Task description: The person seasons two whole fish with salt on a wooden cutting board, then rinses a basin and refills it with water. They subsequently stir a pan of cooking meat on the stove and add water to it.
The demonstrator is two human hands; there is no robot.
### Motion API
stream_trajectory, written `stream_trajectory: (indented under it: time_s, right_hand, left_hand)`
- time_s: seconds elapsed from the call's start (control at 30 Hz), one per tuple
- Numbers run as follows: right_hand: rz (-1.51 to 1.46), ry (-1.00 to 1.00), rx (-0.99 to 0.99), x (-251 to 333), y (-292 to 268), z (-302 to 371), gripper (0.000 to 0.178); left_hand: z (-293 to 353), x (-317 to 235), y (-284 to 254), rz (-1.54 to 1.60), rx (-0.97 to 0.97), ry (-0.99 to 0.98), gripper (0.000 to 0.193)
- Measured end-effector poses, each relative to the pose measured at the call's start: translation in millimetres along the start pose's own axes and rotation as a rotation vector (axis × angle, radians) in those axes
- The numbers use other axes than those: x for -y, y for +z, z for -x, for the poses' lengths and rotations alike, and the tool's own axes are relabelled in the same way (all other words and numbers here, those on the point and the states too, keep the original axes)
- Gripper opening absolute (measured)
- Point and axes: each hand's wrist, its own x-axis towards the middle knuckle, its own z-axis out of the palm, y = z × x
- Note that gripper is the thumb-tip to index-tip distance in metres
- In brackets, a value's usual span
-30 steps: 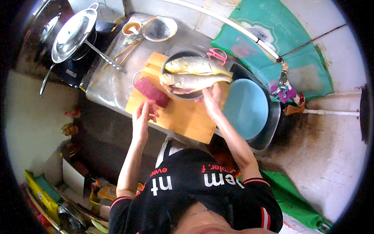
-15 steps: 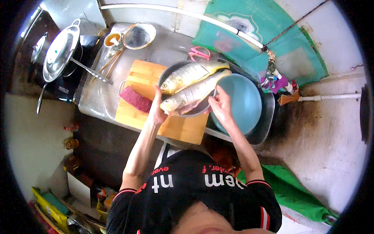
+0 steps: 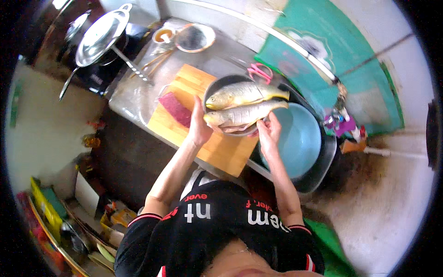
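Observation:
Two whole fish, a far fish (image 3: 235, 94) and a near fish (image 3: 244, 115), lie side by side in a round grey bowl (image 3: 224, 81). Both have silvery sides with yellow edges, scored cuts across the flank, and heads to the left. My left hand (image 3: 200, 125) holds the bowl's left side, its thumb up along the rim. On the near right side, my right hand (image 3: 270, 131) grips the rim below the fish tails. Beneath the bowl is a wooden cutting board (image 3: 217, 150). A dark red slab (image 3: 175, 109) rests on the board, left of my left hand.
Right of the bowl, a light blue basin (image 3: 300, 143) sits in the sink (image 3: 325, 161), near a tap (image 3: 333, 121). Pink-handled scissors (image 3: 260, 73) lie behind. Chopsticks (image 3: 159, 61), a small cup (image 3: 163, 36) and an enamel bowl (image 3: 194, 38) stand back left, beside a lidded pan (image 3: 104, 34).
The view has turned, shifting the counter and its things in the picture. Both hands still hold the bowl over the board, and the fish now lie more nearly level across the picture.

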Motion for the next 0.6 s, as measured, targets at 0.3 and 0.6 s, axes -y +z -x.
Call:
stream_trajectory:
  time_s: [0.3, 0.6]
  right_hand:
    - [-0.067, 0.007, -0.087, -64, 47, -48, 0.016]
    - [0.093, -0.194, -0.232, 14, -101, 22, 0.021]
  left_hand:
    - [68, 3, -11, -0.747, -0.438, 0.342, 0.040]
    - [21, 90, 68, -0.771, -0.043, -0.102, 0.027]
